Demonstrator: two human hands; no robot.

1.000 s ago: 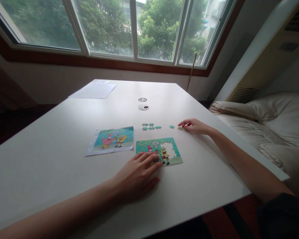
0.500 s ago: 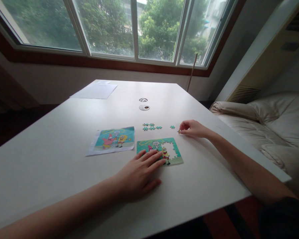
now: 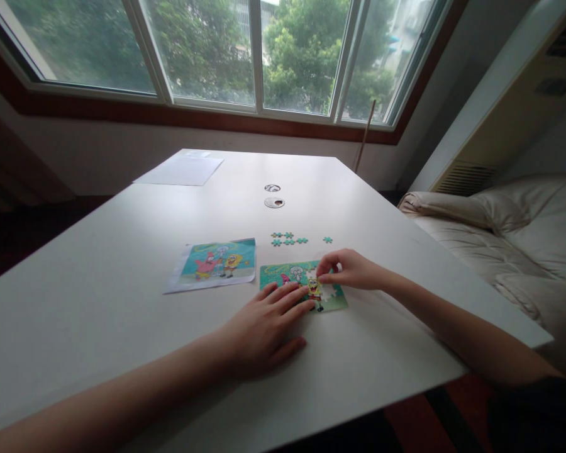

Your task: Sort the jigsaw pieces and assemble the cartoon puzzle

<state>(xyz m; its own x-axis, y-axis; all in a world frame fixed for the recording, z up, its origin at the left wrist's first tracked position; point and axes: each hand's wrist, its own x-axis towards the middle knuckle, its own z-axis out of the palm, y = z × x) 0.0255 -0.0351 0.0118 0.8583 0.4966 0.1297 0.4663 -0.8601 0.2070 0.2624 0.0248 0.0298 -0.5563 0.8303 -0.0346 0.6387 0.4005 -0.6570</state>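
Observation:
A partly filled cartoon jigsaw puzzle (image 3: 332,303) lies on the white table, with a white gap on its right side. My left hand (image 3: 268,324) rests flat over its lower left part, fingers spread. Above the gap, my right hand (image 3: 346,269) pinches a small puzzle piece, mostly hidden by the fingertips, beside the yellow figure. Behind the puzzle several loose teal puzzle pieces (image 3: 288,241) sit in two rows. One single teal piece (image 3: 327,240) lies to their right. Left of the puzzle is a paper sheet with the same cartoon picture (image 3: 217,261).
Two round black-and-white discs (image 3: 274,202) lie farther back on the table (image 3: 99,296). White papers (image 3: 179,170) are at the far left corner. A pale sofa (image 3: 509,220) stands to the right, and windows (image 3: 207,56) are beyond the table.
My right hand has moved left and nearer to me with the puzzle piece, from beside the single teal piece to over the puzzle's gap. My left hand stays in place.

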